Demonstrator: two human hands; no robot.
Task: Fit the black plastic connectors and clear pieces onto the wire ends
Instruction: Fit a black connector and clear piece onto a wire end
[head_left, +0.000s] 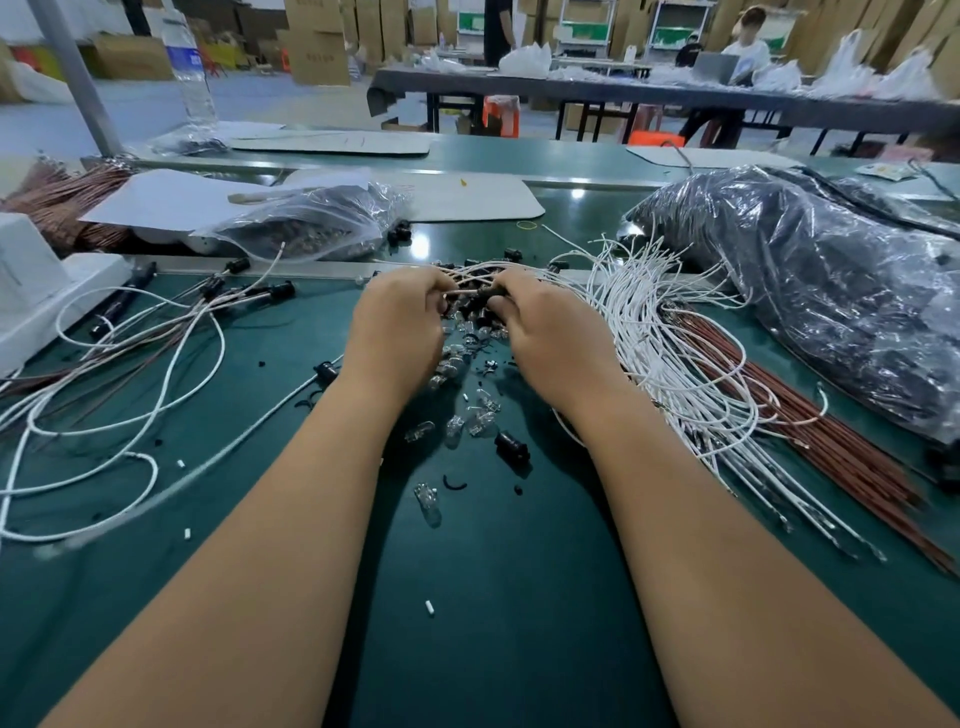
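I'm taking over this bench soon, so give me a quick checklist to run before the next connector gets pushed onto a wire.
1. Wire end held: left hand pinches a wire: ok.
2. Connector held: right hand grips a black connector: ok.
3. Wire seated in the connector: fingers hide the joint: cannot tell.
4. Clear pieces within reach between the forearms: ok.
5. Spare connector near: ok.
6. White wire bundle beside the right hand, tangled: not ok.

Wire bundle right of hands; finished leads left; bags behind.
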